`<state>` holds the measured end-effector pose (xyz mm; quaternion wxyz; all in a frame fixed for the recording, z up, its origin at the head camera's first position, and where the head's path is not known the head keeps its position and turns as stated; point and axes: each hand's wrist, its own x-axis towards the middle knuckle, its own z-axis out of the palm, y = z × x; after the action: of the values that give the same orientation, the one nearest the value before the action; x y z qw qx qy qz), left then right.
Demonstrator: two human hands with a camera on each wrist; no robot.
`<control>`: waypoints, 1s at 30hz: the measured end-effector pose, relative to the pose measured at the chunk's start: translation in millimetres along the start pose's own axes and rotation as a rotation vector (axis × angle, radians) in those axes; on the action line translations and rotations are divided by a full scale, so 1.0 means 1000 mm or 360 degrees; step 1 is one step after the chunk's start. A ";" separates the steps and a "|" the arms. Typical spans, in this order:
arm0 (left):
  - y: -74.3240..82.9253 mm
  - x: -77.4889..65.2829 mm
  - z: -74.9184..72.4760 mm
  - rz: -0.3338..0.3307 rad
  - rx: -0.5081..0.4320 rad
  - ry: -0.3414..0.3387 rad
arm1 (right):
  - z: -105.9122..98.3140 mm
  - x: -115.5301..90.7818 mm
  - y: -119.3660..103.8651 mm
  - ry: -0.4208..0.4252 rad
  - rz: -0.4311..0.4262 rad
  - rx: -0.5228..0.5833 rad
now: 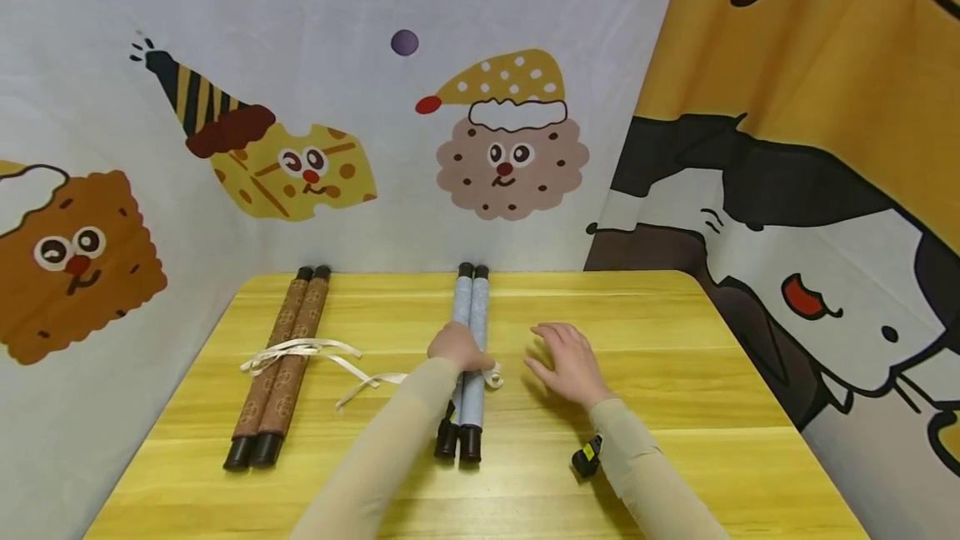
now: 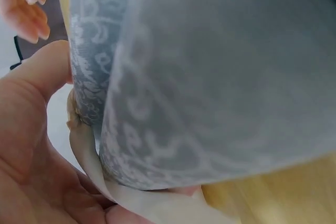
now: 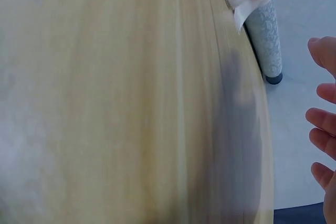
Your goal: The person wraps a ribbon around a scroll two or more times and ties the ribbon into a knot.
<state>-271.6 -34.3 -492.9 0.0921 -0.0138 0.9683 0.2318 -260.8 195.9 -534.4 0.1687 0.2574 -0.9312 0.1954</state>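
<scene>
A scroll in pale blue patterned cloth point(image 1: 474, 402), rolled from both ends into two rods with dark end knobs, lies lengthwise mid-table. My left hand point(image 1: 453, 346) grips it across the middle, thumb on its right side. In the left wrist view, a cream ribbon point(image 2: 86, 153) passes between that hand and the patterned rolls point(image 2: 157, 108). Some ribbon point(image 1: 492, 375) bunches by the thumb. To the right, apart from the scroll, my right hand point(image 1: 570, 363) hovers over the table with fingers point(image 3: 321, 120) loosely bent and nothing held.
A brown patterned double-rolled scroll point(image 1: 273, 390), tied with a cream ribbon point(image 1: 296, 347), lies on the left of the wooden table point(image 1: 660, 332). A small black-and-yellow object point(image 1: 587, 458) sits by the right forearm. A cartoon-printed curtain point(image 1: 360, 232) hangs behind the far edge.
</scene>
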 end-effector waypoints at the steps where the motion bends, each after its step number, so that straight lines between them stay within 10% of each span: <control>1: -0.003 0.001 -0.001 0.0013 -0.0018 -0.0007 | 0.000 0.000 0.001 0.0001 -0.0001 0.0005; 10: -0.036 -0.005 -0.029 0.0030 -0.0224 -0.0051 | -0.006 -0.003 0.006 0.0061 0.0026 0.0052; 30: -0.150 -0.022 -0.092 -0.0158 -0.0065 -0.0049 | -0.038 -0.013 0.039 0.0196 0.0065 -0.0070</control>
<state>-255.7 -210.0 -475.3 0.1181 -0.0601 0.9600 0.2467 -263.3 249.5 -518.2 0.2274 0.2221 -0.9281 0.1939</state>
